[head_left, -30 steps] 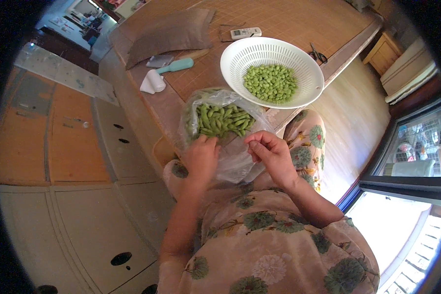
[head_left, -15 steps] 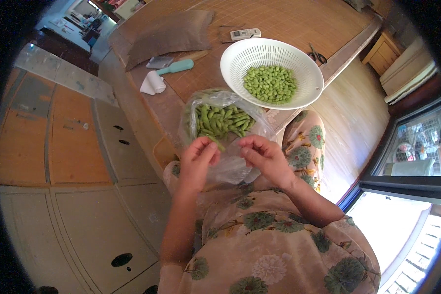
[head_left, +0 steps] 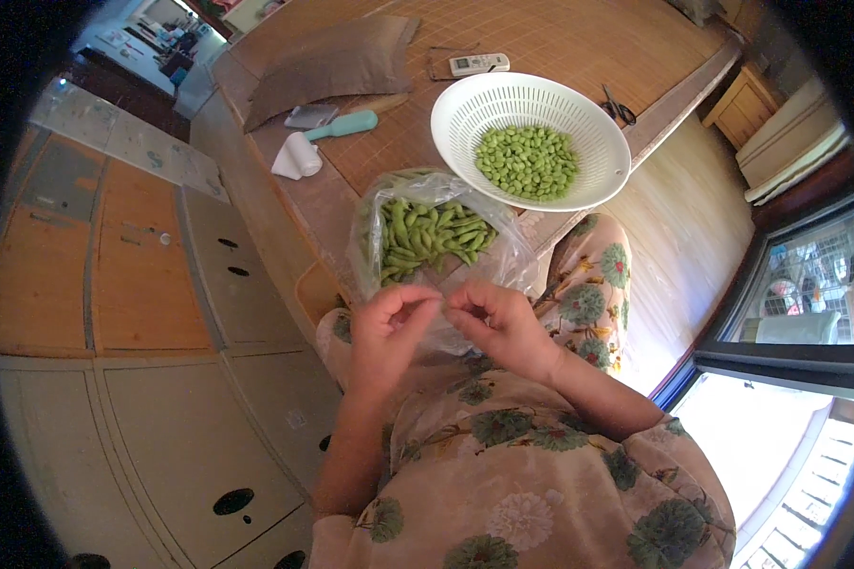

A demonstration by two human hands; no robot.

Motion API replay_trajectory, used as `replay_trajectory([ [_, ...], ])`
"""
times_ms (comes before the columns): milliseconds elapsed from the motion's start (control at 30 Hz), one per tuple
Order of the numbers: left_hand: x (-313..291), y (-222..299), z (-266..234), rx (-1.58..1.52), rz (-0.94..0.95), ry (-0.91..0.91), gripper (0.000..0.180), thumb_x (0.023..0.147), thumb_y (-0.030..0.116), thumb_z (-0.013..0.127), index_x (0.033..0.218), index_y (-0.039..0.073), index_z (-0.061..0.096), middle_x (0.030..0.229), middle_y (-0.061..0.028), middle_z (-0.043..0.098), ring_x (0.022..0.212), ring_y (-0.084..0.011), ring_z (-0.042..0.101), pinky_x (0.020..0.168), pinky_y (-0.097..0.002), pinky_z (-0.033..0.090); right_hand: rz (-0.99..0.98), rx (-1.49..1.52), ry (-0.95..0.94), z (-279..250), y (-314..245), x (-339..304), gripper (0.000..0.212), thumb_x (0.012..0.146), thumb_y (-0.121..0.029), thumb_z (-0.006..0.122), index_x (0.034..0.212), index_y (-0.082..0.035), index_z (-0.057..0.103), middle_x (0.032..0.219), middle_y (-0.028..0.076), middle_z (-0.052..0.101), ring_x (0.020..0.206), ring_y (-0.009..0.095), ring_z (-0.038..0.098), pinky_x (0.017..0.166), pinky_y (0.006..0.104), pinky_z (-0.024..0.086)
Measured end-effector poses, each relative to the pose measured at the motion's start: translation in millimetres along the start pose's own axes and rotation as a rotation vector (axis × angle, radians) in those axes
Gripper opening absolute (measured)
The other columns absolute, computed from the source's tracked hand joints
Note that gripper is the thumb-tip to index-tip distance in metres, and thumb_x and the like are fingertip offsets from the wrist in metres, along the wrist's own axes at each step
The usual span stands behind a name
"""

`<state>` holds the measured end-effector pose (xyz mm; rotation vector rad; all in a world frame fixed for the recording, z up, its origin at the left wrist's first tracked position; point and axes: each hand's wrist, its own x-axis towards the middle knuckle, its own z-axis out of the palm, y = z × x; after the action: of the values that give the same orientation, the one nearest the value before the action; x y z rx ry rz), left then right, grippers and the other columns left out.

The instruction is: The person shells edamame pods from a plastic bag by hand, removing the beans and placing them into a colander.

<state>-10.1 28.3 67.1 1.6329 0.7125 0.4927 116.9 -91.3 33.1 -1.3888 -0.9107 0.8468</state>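
A clear plastic bag (head_left: 517, 251) full of green bean pods (head_left: 429, 237) lies on my lap at the edge of a mat-covered platform. Just below it my left hand (head_left: 389, 327) and my right hand (head_left: 498, 322) meet, fingertips pinched together over the bag's near edge; whatever sits between the fingers is too small to make out. Beyond the bag stands a white colander (head_left: 465, 114) holding shelled green beans (head_left: 527, 161).
On the woven mat (head_left: 541, 47) lie a grey pillow (head_left: 327, 66), a white remote (head_left: 477, 64), scissors (head_left: 619, 107), a teal-handled roller (head_left: 327, 128) and a white roll (head_left: 294, 156). Wooden cupboards (head_left: 95, 275) stand to the left, a window door (head_left: 797, 313) to the right.
Both hands have drawn closer together below the bag, fingertips now touching. The bag and colander have stayed where they were.
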Motion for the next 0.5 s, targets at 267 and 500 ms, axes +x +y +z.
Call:
replay_trajectory([
  [267, -8, -9, -10, 0.108, -0.030, -0.160, 0.016, 0.091, 0.009, 0.061, 0.104, 0.000, 0.064, 0.085, -0.0015, 0.065, 0.078, -0.0091, 0.059, 0.071, -0.0246, 0.048, -0.074, 0.024, 0.061, -1, 2, -1, 0.013, 0.087, 0.001, 0.063, 0.099, -0.001, 0.064, 0.090, 0.004, 0.059, 0.085, 0.009, 0.056, 0.072, 0.0238, 0.047],
  [500, -9, -1, -9, 0.303, 0.086, -0.232, 0.019, 0.093, 0.011, 0.058, 0.105, -0.003, 0.061, 0.088, -0.0040, 0.065, 0.081, -0.0109, 0.060, 0.072, -0.0251, 0.048, -0.432, -0.191, 0.112, -2, -2, 3, 0.017, 0.083, 0.002, 0.064, 0.099, -0.002, 0.065, 0.089, 0.009, 0.061, 0.079, 0.015, 0.059, 0.069, 0.0283, 0.049],
])
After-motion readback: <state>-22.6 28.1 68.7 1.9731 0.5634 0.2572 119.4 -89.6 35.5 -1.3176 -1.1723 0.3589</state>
